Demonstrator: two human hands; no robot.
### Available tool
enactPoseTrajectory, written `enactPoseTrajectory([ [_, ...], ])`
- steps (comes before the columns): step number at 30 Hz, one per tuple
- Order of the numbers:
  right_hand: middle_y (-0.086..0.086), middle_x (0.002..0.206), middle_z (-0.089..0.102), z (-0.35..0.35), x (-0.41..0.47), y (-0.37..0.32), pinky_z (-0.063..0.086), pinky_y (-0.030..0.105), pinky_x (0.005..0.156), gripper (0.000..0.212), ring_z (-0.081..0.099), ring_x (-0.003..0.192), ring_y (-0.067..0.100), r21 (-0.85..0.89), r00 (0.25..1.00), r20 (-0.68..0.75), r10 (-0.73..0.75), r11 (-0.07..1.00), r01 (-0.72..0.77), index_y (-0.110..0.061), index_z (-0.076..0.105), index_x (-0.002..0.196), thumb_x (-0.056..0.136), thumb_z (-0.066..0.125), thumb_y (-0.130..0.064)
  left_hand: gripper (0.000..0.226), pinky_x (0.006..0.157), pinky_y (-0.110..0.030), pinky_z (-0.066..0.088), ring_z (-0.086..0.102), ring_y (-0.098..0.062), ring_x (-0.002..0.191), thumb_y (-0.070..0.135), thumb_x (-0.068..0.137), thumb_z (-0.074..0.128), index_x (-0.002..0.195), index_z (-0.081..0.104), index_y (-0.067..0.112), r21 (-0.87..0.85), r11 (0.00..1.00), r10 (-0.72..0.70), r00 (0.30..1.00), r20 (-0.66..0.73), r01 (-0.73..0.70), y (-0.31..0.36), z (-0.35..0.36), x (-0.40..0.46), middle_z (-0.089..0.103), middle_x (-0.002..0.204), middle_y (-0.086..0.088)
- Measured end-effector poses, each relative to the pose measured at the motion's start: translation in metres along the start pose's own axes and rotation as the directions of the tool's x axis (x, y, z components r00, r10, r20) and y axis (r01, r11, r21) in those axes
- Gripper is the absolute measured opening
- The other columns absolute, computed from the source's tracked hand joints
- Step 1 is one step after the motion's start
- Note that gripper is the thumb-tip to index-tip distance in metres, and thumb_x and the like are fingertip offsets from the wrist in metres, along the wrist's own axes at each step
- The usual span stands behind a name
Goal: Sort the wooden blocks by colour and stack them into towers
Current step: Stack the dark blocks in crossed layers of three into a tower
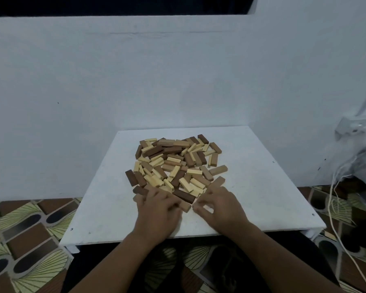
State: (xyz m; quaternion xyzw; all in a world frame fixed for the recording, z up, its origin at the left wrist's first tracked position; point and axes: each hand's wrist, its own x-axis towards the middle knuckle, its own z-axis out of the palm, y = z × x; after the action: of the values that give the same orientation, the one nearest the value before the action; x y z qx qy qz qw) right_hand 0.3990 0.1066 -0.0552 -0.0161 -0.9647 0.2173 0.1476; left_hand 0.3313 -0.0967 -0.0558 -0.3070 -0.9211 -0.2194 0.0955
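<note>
A loose pile of wooden blocks in pale, mid-brown and dark brown lies mixed on a white board. No tower stands. Both hands are at the pile's near edge. My left hand lies with its fingers curled over a mid-brown block, whose end sticks out by the fingertips. A dark brown block lies just beyond it, between the hands. My right hand has its fingers curled down at the pile's right near corner. Whether those fingers hold a block is hidden.
The white board is a low table standing on a patterned floor, against a pale wall. A white cord and a dark bundle lie off the right side. Bare board surrounds the pile on the left, right and near sides.
</note>
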Motion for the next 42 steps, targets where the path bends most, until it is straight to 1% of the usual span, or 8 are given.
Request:
enactPoseTrajectory([
  [6,-0.016,0.085,0.061,-0.012,-0.007,0.014,0.045,0.032,0.077,0.024,0.054,0.085,0.01,-0.063,0.992,-0.027,0.126,0.99,-0.128,-0.03,0.07,0.083,0.076,0.063,-0.052,0.024,0.088,-0.03,0.017,0.039,-0.004,0.12,0.06,0.085,0.05,0.097,0.062,0.043,0.018,0.999,0.034,0.999,-0.022,-0.034,0.016,0.009,-0.018,0.052,0.108,0.029],
  [13,-0.004,0.123,0.051,-0.023,0.006,0.011,0.033,0.04,0.096,0.057,0.046,0.114,0.021,-0.274,0.95,0.126,0.287,0.93,-0.245,-0.037,0.044,0.138,0.082,0.045,-0.048,0.02,0.089,-0.039,0.033,0.047,-0.001,0.106,0.058,0.084,0.057,0.087,0.06,0.038,-0.056,0.985,0.159,0.986,-0.043,-0.162,0.035,0.027,-0.013,0.054,0.097,0.024],
  [20,-0.003,0.116,0.055,-0.04,-0.006,0.039,0.039,0.037,0.092,0.039,0.05,0.103,0.017,-0.36,0.944,0.052,0.326,0.888,-0.287,-0.034,0.058,0.122,0.087,0.045,-0.044,0.016,0.081,-0.035,0.036,0.05,-0.004,0.099,0.053,0.086,0.057,0.085,0.058,0.038,-0.081,0.971,0.222,0.975,-0.027,-0.223,0.057,0.043,0.005,0.054,0.094,0.022],
  [27,-0.006,0.112,0.062,-0.058,-0.026,0.094,0.039,0.038,0.083,0.013,0.057,0.098,0.021,-0.165,0.953,-0.105,0.282,0.94,-0.297,-0.036,0.068,0.099,0.091,0.058,-0.035,0.007,0.077,-0.025,0.019,0.051,0.001,0.103,0.044,0.083,0.057,0.087,0.063,0.042,-0.129,0.961,0.247,0.969,0.019,-0.243,0.098,0.075,0.049,0.059,0.106,0.028],
  [32,-0.012,0.129,0.058,-0.068,-0.018,0.12,0.031,0.036,0.094,0.021,0.05,0.114,0.019,-0.056,0.96,-0.042,0.277,0.959,-0.279,-0.04,0.071,0.107,0.095,0.059,-0.028,0.024,0.089,-0.04,0.048,0.06,-0.013,0.106,0.028,0.08,0.061,0.102,0.069,0.035,-0.25,0.931,0.283,0.959,0.025,-0.268,0.115,0.105,0.088,0.064,0.116,0.02],
  [35,-0.008,0.125,0.063,-0.07,-0.012,0.133,0.038,0.037,0.097,0.018,0.054,0.111,0.021,0.014,0.961,-0.028,0.277,0.961,-0.276,-0.032,0.075,0.102,0.089,0.067,-0.022,0.037,0.09,-0.042,0.049,0.06,-0.015,0.108,0.024,0.08,0.059,0.114,0.067,0.036,-0.33,0.903,0.292,0.956,0.005,-0.274,0.125,0.107,0.101,0.065,0.12,0.015],
  [39,-0.001,0.12,0.068,-0.072,-0.005,0.145,0.042,0.032,0.097,0.021,0.058,0.108,0.023,0.12,0.956,-0.072,0.286,0.953,-0.276,-0.023,0.079,0.1,0.084,0.072,-0.011,0.044,0.09,-0.023,0.043,0.058,-0.007,0.103,0.014,0.081,0.068,0.114,0.068,0.042,-0.363,0.878,0.326,0.945,-0.025,-0.313,0.137,0.11,0.112,0.063,0.114,0.022],
  [42,-0.006,0.128,0.063,-0.076,-0.002,0.15,0.027,0.013,0.097,0.02,0.051,0.12,0.014,0.134,0.945,-0.024,0.326,0.938,-0.32,-0.025,0.078,0.103,0.087,0.07,-0.015,0.039,0.09,-0.004,0.033,0.056,-0.005,0.1,0.013,0.078,0.072,0.108,0.071,0.039,-0.37,0.873,0.314,0.947,-0.071,-0.317,0.142,0.115,0.119,0.055,0.11,0.03],
])
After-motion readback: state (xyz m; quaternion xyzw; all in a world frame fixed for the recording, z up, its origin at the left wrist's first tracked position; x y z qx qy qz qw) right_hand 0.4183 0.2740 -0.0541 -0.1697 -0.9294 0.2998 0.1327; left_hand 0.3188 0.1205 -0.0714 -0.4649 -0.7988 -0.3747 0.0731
